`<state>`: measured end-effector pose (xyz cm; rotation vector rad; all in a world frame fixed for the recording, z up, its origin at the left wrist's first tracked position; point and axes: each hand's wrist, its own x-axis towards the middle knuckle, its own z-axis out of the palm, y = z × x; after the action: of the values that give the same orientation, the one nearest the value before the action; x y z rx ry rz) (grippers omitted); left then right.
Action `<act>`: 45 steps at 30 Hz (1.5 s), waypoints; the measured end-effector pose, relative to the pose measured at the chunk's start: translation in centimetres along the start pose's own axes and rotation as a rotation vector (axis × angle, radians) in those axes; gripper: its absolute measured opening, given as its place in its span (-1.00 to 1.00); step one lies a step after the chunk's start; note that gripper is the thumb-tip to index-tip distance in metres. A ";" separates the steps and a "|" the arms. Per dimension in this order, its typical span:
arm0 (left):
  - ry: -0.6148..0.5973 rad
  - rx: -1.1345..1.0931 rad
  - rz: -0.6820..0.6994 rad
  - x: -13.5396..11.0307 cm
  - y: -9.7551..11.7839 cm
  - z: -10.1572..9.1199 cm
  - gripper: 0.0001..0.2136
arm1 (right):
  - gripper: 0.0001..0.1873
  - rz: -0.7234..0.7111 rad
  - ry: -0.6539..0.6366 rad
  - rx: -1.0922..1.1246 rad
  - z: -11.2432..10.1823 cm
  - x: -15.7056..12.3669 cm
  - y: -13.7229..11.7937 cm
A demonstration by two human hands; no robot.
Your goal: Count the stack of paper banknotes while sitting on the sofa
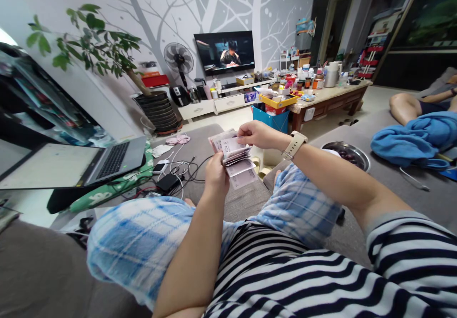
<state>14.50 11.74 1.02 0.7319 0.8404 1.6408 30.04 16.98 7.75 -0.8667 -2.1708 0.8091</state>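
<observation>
A folded stack of pink banknotes [233,158] is held in front of me above my knees. My left hand [216,173] is closed around the stack's lower end, thumb on top. My right hand [257,134], with a pale watch on its wrist, pinches the upper edge of the top notes. Several notes fan out downward from the stack. I sit on a grey sofa [246,203] in blue checked shorts and a striped shirt.
An open laptop [82,163] rests on a green cushion at left, with cables, a phone and a charger [169,175] beside it. A metal bowl [346,154] and blue cloth [410,142] lie at right, near another person's leg [407,106]. Beyond stand a cluttered table, TV, fan and plant.
</observation>
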 end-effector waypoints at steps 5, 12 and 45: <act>0.034 -0.012 0.031 0.1 0.0 -0.1 -0.77 | -0.95 0.010 -0.031 0.058 0.2 0.2 0.2; 0.045 -0.036 0.009 0.1 0.2 0.1 -0.74 | -0.89 -0.035 -0.050 0.071 0.0 -0.2 -0.7; 0.019 -0.006 0.020 -1.2 0.9 0.9 -0.81 | -0.64 0.163 0.058 -0.183 0.0 -0.1 -0.4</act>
<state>15.01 10.53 2.28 0.7240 0.8438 1.6701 29.92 16.71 7.97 -1.1571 -2.1682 0.6594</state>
